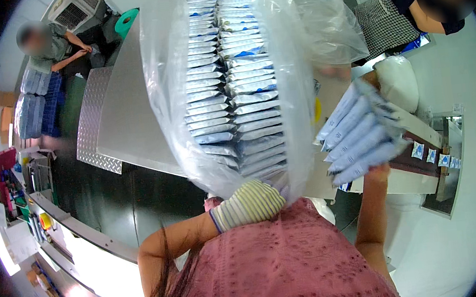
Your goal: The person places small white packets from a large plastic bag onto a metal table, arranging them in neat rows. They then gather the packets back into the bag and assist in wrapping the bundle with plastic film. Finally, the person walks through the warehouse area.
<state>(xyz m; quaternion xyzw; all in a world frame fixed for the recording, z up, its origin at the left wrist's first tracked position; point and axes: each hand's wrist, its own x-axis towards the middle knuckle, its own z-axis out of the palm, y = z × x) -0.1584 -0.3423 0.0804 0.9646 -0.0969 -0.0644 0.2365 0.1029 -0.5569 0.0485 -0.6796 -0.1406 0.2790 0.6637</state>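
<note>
A large clear plastic bag (295, 86) lies open in front of me. Inside it, white and blue sachets (253, 98) stand packed in two long rows. My left hand (249, 206), in a striped knitted glove, is closed against the bag's near end and grips its plastic; the fingertips are partly hidden. Off to the right, my right hand (377, 174) holds up a fanned bunch of several similar sachets (356, 131), slightly blurred. That bunch is outside the bag, and the sachets cover most of the fingers.
The bag rests on a grey metal table (132, 118) with a patterned metal plate (93, 122) at its left. A conveyor (422, 159) carrying several sachets runs at the right. One person (51, 49) sits far left; another (402, 12) stands far right, near a white sack (398, 82).
</note>
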